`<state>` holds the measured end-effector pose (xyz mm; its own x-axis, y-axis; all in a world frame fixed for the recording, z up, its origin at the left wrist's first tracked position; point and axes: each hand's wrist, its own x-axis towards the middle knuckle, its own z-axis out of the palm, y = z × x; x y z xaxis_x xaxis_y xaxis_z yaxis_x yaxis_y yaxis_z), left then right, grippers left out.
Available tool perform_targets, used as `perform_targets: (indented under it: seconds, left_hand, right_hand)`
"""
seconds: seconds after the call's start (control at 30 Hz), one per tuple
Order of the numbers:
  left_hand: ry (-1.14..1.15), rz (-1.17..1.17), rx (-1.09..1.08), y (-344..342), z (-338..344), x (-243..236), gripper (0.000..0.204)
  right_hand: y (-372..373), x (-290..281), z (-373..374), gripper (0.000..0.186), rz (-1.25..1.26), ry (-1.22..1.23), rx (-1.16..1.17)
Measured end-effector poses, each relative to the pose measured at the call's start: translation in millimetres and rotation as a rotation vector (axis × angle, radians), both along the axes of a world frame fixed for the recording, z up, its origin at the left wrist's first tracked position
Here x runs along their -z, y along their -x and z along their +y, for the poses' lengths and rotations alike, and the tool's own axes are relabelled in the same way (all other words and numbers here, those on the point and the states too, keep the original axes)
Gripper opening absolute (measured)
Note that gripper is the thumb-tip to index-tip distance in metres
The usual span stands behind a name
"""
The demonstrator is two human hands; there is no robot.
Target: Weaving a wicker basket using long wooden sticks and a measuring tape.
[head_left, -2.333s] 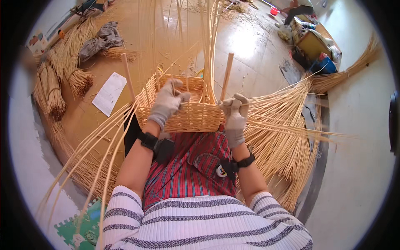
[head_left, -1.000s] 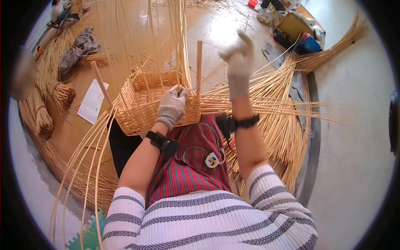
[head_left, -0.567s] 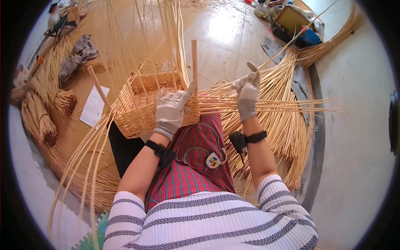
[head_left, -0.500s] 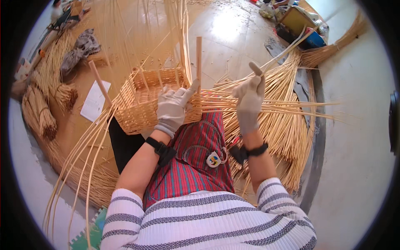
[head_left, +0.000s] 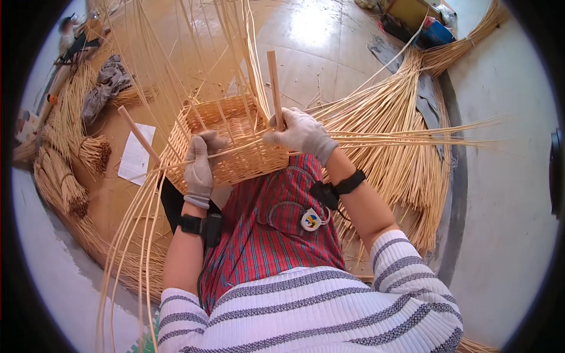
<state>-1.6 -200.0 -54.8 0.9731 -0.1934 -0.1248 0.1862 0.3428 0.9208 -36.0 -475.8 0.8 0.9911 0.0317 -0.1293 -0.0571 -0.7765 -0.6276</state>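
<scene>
A partly woven rectangular basket (head_left: 250,165) of pale reed rests on my lap, its long upright strands rising from the far side. My left hand (head_left: 200,167), gloved, is closed at the front wall, thumb up, around a thin reed strand (head_left: 242,143) that runs along the front rim. At the right front corner my gloved right hand (head_left: 301,136) is closed beside a wooden stick (head_left: 273,82), pinching the strand's other end; its fingertips are partly hidden. A second wooden stick (head_left: 139,135) leans out from the left corner. Loose strands trail from both front corners.
A large fan of loose reeds (head_left: 394,170) lies at the right. Reed bundles (head_left: 62,176) lie at the left, near a grey cloth (head_left: 109,88) and a white paper sheet (head_left: 136,154). A blue container (head_left: 436,32) stands far right. Another person sits far left.
My right hand has come left from the trailing reeds to the corner stick. My left hand has moved left along the front wall, and a strand now lies across the rim between them.
</scene>
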Motion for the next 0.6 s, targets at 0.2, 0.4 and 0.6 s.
perform_targets:
  seconds: [0.2, 0.4, 0.6]
  left_hand:
    - [-0.592, -0.641, 0.045, -66.8, -59.3, -65.5, 0.044]
    - [-0.673, -0.627, 0.230, -89.7, -167.6, -71.1, 0.056]
    - [-0.377, -0.735, 0.316, 18.9, -58.8, 4.8, 0.031]
  right_hand:
    - [-4.2, 38.0, 35.4, 0.042, -0.098, 0.022, 0.439]
    - [-21.7, 51.7, 40.8, 0.027, -0.322, 0.113, 0.584]
    - [-21.5, 45.7, 31.8, 0.038, -0.203, 0.259, 0.574]
